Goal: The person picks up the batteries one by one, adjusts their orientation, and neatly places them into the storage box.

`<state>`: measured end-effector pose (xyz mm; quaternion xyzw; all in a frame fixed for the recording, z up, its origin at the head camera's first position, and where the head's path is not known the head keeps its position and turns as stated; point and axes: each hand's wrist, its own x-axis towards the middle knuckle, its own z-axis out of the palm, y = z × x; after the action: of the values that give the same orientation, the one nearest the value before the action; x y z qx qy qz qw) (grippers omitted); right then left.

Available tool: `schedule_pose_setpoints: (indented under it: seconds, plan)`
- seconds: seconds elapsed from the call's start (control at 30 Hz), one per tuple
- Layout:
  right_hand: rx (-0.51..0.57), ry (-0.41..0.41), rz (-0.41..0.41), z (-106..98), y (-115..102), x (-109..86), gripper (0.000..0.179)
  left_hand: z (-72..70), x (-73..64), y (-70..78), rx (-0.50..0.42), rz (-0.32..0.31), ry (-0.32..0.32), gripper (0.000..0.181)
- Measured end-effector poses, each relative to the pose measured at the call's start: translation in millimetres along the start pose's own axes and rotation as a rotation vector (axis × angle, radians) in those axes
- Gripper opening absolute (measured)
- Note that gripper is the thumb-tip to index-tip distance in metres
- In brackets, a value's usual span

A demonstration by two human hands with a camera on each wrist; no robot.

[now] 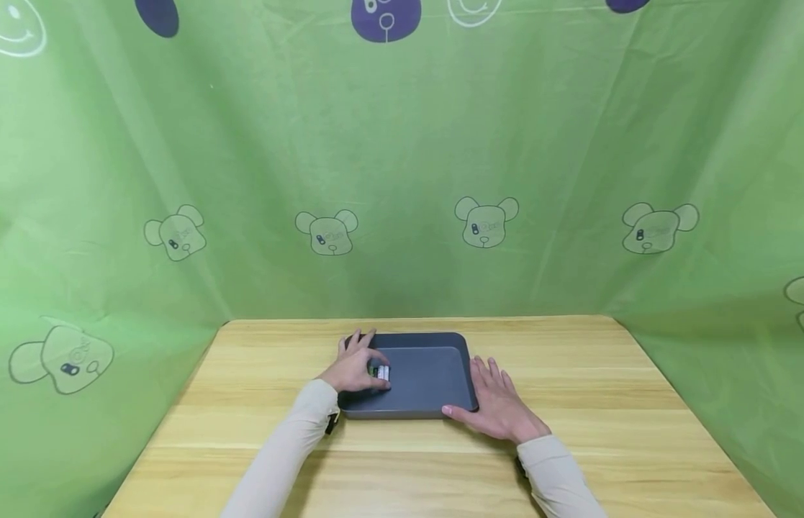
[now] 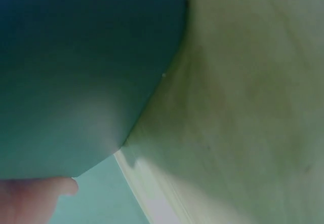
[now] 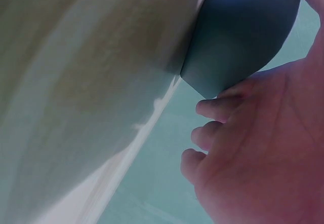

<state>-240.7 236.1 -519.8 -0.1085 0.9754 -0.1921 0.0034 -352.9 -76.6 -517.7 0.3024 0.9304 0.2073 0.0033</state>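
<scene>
A dark grey rectangular tray (image 1: 421,378) lies on the wooden table. My left hand (image 1: 353,368) reaches over its left rim, thumb and index finger curved around a small white-and-green item (image 1: 382,373) inside the tray; its exact kind is too small to tell. Other left fingers extend over the tray's back left corner. Against the right side rests my right hand (image 1: 499,403), fingers extended, thumb at the front right corner. The left wrist view shows the tray's outer wall (image 2: 91,72) and a fingertip (image 2: 55,188). In the right wrist view, my palm (image 3: 258,148) is beside the tray wall (image 3: 233,41).
The light wooden table (image 1: 259,360) extends around the tray on all sides. A green curtain (image 1: 402,144) printed with bear faces hangs behind the table and along both sides.
</scene>
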Motion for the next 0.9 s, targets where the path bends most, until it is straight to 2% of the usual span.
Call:
schedule_pose_setpoints:
  seconds: [0.2,0.47,0.7,0.9]
  plan:
    - [-0.011,0.0,0.005,-0.2,1.9,0.5,0.119,-1.6,0.3,5.0,0.041,-0.024,-0.026,0.042]
    - [-0.007,0.001,0.006,1.1,2.2,1.7,0.119,1.6,2.9,3.3,0.062,-0.047,-0.052,0.043]
    - [-0.001,-0.008,0.008,-0.5,2.2,1.6,0.118,6.2,6.1,-0.1,0.066,-0.027,-0.03,0.047]
    - [-0.008,-0.013,0.01,-0.6,6.0,0.5,0.119,5.2,7.4,0.8,0.048,-0.027,-0.026,0.06]
